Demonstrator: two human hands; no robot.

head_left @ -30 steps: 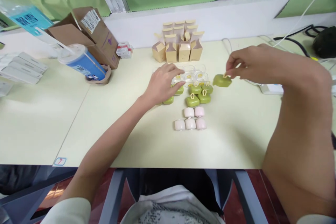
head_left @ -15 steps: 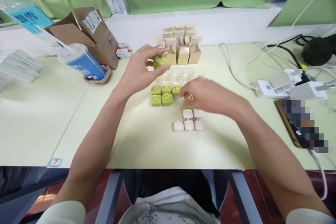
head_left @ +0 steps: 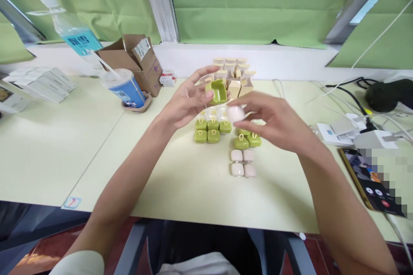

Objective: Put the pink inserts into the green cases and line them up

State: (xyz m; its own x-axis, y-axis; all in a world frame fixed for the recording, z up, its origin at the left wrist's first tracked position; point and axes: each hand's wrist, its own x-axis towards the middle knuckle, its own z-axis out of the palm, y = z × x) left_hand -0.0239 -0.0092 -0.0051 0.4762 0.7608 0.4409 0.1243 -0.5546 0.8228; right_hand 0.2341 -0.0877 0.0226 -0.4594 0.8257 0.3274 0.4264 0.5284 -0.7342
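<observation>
White cloth (head_left: pixel 200 264) was cut off by the bottom of the view, between grey-blue chair armrests (head_left: pixel 129 251). The front edge of the pale tabletop (head_left: pixel 193 189) was crossed by both forearms, and a broad stretch of surface lay between that edge and four pale pieces (head_left: pixel 243 163) in two rows. Well to their right, a phone (head_left: pixel 371 184) was partly masked by pixel blocks. Just beyond the pale pieces, closed green cases (head_left: pixel 241 142) with cream loops were grouped, one partly covered by the right hand (head_left: pixel 271 118); five more were lined up leftward. Above them, a rounded pale piece (head_left: pixel 236 114), smeared by blur, was pinched between the right thumb and fingertips, parted only by its width. An open green case (head_left: pixel 219 92) was held in the left hand (head_left: pixel 190 99), its hollow turned rightward, the thumb pressed on its near side; the grip behind could not be seen. Only a narrow gap was left between case and piece. Behind, clear containers (head_left: pixel 213 114) were too covered to be counted. Farther back, card boxes (head_left: pixel 235 88), partly hidden, were bounded by the white wall (head_left: pixel 290 62).
</observation>
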